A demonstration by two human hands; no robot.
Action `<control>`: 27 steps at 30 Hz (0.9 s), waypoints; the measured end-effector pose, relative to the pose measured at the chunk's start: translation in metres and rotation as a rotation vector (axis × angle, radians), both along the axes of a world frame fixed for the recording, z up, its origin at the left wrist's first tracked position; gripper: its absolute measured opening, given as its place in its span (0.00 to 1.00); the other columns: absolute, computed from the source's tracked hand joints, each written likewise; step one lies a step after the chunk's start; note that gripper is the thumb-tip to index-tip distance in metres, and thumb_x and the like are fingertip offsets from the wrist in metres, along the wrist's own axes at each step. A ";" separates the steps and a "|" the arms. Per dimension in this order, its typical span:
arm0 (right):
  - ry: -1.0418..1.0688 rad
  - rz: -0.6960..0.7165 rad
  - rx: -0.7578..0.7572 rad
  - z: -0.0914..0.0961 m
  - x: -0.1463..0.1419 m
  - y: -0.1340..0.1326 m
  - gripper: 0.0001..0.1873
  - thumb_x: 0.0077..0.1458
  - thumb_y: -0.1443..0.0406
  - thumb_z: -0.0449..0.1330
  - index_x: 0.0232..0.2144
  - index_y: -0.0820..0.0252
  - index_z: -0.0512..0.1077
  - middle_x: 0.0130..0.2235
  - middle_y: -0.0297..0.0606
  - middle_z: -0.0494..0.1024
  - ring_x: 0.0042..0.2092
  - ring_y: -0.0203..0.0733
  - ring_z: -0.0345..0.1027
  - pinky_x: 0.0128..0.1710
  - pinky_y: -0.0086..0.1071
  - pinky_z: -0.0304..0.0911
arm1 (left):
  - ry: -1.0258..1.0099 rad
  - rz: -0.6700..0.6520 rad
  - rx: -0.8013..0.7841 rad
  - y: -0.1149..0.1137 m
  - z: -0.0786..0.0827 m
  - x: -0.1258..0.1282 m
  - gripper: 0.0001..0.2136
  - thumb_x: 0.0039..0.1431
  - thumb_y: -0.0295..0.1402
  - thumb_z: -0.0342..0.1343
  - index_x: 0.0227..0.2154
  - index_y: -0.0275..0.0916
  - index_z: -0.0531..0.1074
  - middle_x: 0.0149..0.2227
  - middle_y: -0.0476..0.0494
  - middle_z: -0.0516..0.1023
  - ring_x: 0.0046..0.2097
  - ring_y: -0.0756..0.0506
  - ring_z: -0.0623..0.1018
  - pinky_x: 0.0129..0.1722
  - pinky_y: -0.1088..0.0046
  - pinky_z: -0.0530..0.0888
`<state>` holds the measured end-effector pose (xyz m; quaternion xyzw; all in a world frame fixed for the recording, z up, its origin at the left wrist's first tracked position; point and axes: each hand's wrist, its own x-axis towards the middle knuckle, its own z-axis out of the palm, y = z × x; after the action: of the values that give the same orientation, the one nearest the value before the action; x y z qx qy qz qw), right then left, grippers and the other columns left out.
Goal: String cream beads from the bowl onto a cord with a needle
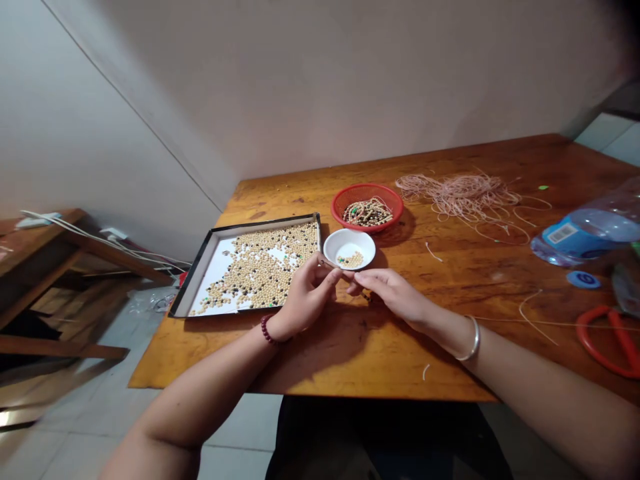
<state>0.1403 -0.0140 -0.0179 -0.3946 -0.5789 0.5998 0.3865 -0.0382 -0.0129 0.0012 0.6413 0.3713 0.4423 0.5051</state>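
Observation:
My left hand (306, 293) and my right hand (395, 293) meet just in front of a small white bowl (350, 240) holding some beige beads. Both hands are closed in a pinch on a thin string of beads (367, 295); a short run of dark and pale beads shows below my right fingers. Most of the string is hidden by my fingers. Left of the bowl lies a shallow black-edged tray (213, 263) spread with beige, dark and a few green beads. A red plastic basket (340, 217) behind the bowl contains finished-looking bead strands.
A loose heap of pinkish cord (465, 197) lies at the back right. On the right are a plastic bottle (575, 237), its blue cap (583, 279) and red-handled scissors (583, 333). Short cord scraps dot the wooden table (430, 360). A wall stands behind.

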 end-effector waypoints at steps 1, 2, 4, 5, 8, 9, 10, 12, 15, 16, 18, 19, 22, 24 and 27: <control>-0.028 0.002 0.014 0.000 0.000 0.000 0.20 0.53 0.52 0.56 0.25 0.62 0.75 0.32 0.42 0.79 0.38 0.44 0.71 0.43 0.36 0.62 | -0.006 0.025 -0.007 0.001 0.001 0.000 0.11 0.60 0.38 0.55 0.30 0.38 0.61 0.32 0.44 0.79 0.21 0.56 0.68 0.20 0.81 0.66; -0.056 0.004 0.031 0.000 0.000 0.001 0.20 0.53 0.51 0.57 0.25 0.62 0.75 0.31 0.41 0.79 0.37 0.44 0.71 0.42 0.36 0.62 | -0.013 0.062 -0.010 0.002 0.002 -0.001 0.11 0.60 0.38 0.55 0.29 0.38 0.60 0.32 0.44 0.79 0.21 0.56 0.67 0.20 0.81 0.66; -0.103 0.011 0.059 -0.002 0.001 0.003 0.21 0.53 0.50 0.57 0.25 0.62 0.75 0.31 0.41 0.79 0.36 0.43 0.71 0.42 0.36 0.62 | -0.029 0.148 -0.016 0.005 0.003 -0.003 0.12 0.60 0.39 0.55 0.29 0.38 0.60 0.31 0.45 0.79 0.20 0.57 0.65 0.20 0.82 0.64; -0.120 0.010 0.064 -0.003 0.001 0.004 0.21 0.53 0.50 0.56 0.25 0.62 0.75 0.31 0.41 0.79 0.36 0.43 0.71 0.42 0.36 0.63 | -0.036 0.183 -0.021 0.008 0.003 -0.005 0.12 0.60 0.39 0.55 0.29 0.38 0.60 0.31 0.45 0.79 0.20 0.57 0.64 0.19 0.82 0.64; -0.170 -0.002 0.076 -0.005 0.004 0.009 0.20 0.56 0.53 0.55 0.27 0.62 0.76 0.32 0.42 0.79 0.36 0.42 0.70 0.42 0.36 0.63 | -0.037 0.223 -0.041 0.015 0.001 -0.009 0.12 0.60 0.40 0.55 0.29 0.38 0.60 0.33 0.43 0.80 0.21 0.57 0.63 0.20 0.82 0.63; -0.190 -0.001 0.092 -0.006 0.005 0.010 0.19 0.56 0.54 0.54 0.28 0.62 0.76 0.33 0.41 0.79 0.37 0.42 0.70 0.42 0.36 0.63 | -0.031 0.221 -0.041 0.016 0.000 -0.010 0.12 0.60 0.40 0.55 0.29 0.38 0.61 0.33 0.43 0.80 0.21 0.56 0.63 0.20 0.82 0.63; -0.209 0.003 0.115 -0.006 0.006 0.011 0.18 0.56 0.55 0.55 0.29 0.63 0.76 0.33 0.41 0.79 0.37 0.42 0.70 0.42 0.36 0.63 | -0.020 0.216 -0.034 0.017 -0.001 -0.010 0.12 0.60 0.39 0.55 0.30 0.38 0.61 0.33 0.43 0.79 0.22 0.56 0.64 0.21 0.81 0.64; -0.256 0.012 0.173 -0.006 0.008 0.012 0.15 0.56 0.57 0.56 0.30 0.63 0.76 0.34 0.40 0.79 0.38 0.42 0.70 0.42 0.36 0.62 | 0.016 0.209 0.011 0.017 -0.002 -0.009 0.11 0.61 0.39 0.53 0.30 0.38 0.62 0.33 0.43 0.79 0.23 0.55 0.67 0.22 0.81 0.66; -0.362 0.000 0.273 -0.006 0.011 0.011 0.11 0.55 0.60 0.57 0.32 0.62 0.76 0.36 0.39 0.80 0.38 0.42 0.71 0.42 0.35 0.62 | 0.169 0.193 0.207 0.011 0.007 -0.010 0.08 0.63 0.38 0.51 0.33 0.38 0.64 0.33 0.43 0.78 0.29 0.52 0.73 0.26 0.79 0.68; -0.409 0.003 0.324 -0.005 0.012 0.010 0.10 0.55 0.61 0.58 0.32 0.61 0.76 0.36 0.39 0.80 0.38 0.42 0.71 0.41 0.34 0.62 | 0.277 0.187 0.308 0.007 0.013 -0.011 0.07 0.63 0.37 0.50 0.34 0.37 0.66 0.33 0.44 0.78 0.31 0.51 0.75 0.28 0.78 0.69; -0.514 0.033 0.459 -0.004 0.015 0.008 0.08 0.54 0.64 0.59 0.33 0.59 0.77 0.37 0.38 0.80 0.39 0.41 0.71 0.42 0.35 0.61 | 0.603 0.161 0.512 -0.005 0.029 -0.016 0.06 0.63 0.34 0.51 0.36 0.39 0.70 0.33 0.45 0.78 0.32 0.50 0.74 0.32 0.75 0.68; -0.568 0.057 0.531 -0.003 0.016 0.007 0.07 0.53 0.64 0.59 0.33 0.58 0.77 0.37 0.38 0.80 0.39 0.42 0.71 0.44 0.35 0.60 | 0.790 0.153 0.585 -0.012 0.036 -0.019 0.06 0.63 0.34 0.51 0.35 0.39 0.71 0.32 0.46 0.78 0.33 0.49 0.74 0.33 0.73 0.67; -0.701 0.131 0.678 -0.001 0.018 0.003 0.06 0.52 0.65 0.60 0.31 0.56 0.77 0.35 0.36 0.80 0.39 0.42 0.70 0.46 0.38 0.56 | 1.206 0.088 0.589 -0.040 0.047 -0.026 0.08 0.62 0.35 0.52 0.28 0.42 0.72 0.25 0.48 0.75 0.33 0.46 0.74 0.27 0.73 0.61; -0.743 0.168 0.724 0.000 0.018 0.000 0.05 0.50 0.65 0.62 0.31 0.56 0.77 0.34 0.36 0.79 0.39 0.42 0.69 0.46 0.38 0.54 | 1.344 0.083 0.508 -0.058 0.040 -0.027 0.08 0.61 0.36 0.53 0.28 0.42 0.72 0.25 0.48 0.75 0.30 0.46 0.73 0.24 0.72 0.58; -0.765 0.210 0.778 0.000 0.018 -0.003 0.06 0.46 0.65 0.64 0.31 0.56 0.77 0.34 0.36 0.77 0.41 0.43 0.67 0.46 0.39 0.53 | 1.457 0.260 0.398 -0.079 0.017 -0.025 0.08 0.62 0.35 0.50 0.30 0.42 0.71 0.26 0.47 0.76 0.28 0.46 0.74 0.23 0.72 0.57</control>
<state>0.1581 -0.0166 -0.0178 -0.3528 -0.8930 0.1911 0.2040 -0.0633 -0.0922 0.0183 0.8010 0.5962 0.0224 -0.0484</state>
